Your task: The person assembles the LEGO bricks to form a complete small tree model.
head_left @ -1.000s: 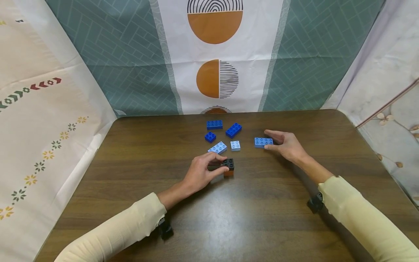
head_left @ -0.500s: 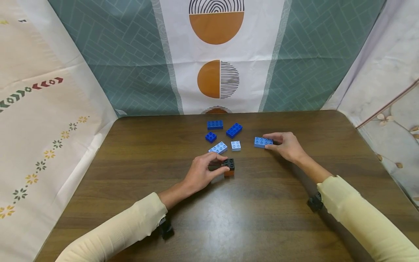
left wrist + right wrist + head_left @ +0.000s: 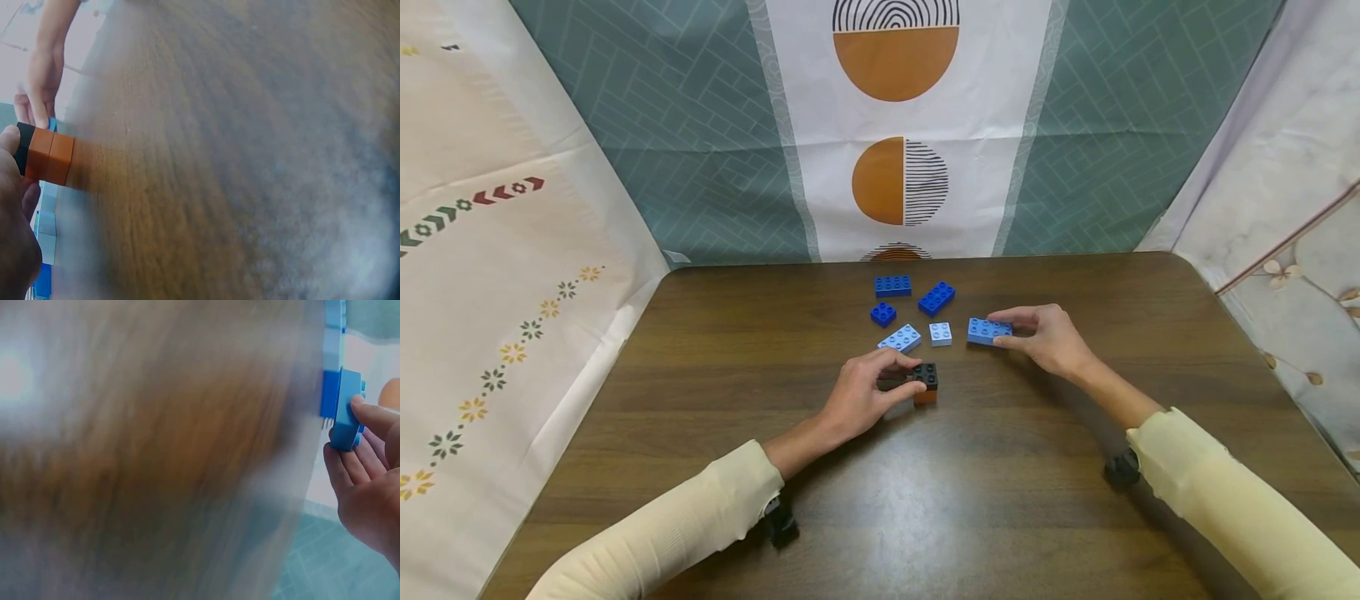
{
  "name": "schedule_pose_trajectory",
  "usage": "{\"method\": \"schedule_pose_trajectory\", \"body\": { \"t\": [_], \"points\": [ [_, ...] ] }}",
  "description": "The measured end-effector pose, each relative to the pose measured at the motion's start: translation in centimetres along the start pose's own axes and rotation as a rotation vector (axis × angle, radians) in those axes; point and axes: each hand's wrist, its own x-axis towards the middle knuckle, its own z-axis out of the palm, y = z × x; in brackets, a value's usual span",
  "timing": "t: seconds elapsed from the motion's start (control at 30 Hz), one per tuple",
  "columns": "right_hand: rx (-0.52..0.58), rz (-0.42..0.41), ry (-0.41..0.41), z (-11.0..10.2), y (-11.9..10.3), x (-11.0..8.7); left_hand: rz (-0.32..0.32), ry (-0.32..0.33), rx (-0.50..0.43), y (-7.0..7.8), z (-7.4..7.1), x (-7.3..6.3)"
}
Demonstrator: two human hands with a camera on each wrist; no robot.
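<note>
My left hand (image 3: 868, 392) pinches a small stack of toy building bricks between thumb and fingers, near the middle of the table. A black brick (image 3: 927, 374) tops this stack, and the left wrist view shows two orange bricks (image 3: 50, 156) under it. Off to the right, my right hand (image 3: 1051, 337) grips a medium-blue eight-stud brick (image 3: 983, 330) by its right end, thumb on the near side. In the right wrist view that blue brick (image 3: 347, 411) appears tilted, its studs facing away from the tabletop side.
Beyond the left hand lie a light-blue long brick (image 3: 900, 338) and a pale-blue square brick (image 3: 940, 334). Farther back are two dark-blue long bricks, one straight (image 3: 892, 287) and one angled (image 3: 936, 298), plus a dark-blue square brick (image 3: 883, 314). Patterned cloths surround the wooden table (image 3: 737, 333).
My right hand has closed on the medium-blue brick and brought it left, toward the pale-blue square one. The left hand and its stack stay put.
</note>
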Motion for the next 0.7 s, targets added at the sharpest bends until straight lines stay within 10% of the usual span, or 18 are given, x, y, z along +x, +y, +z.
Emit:
{"method": "schedule_pose_trajectory", "body": {
  "t": [0.7],
  "points": [
    [0.094, -0.172, -0.124, 1.7, -5.4, -2.4, 0.006, -0.002, -0.006, 0.1, -0.1, 0.1]
  ]
}}
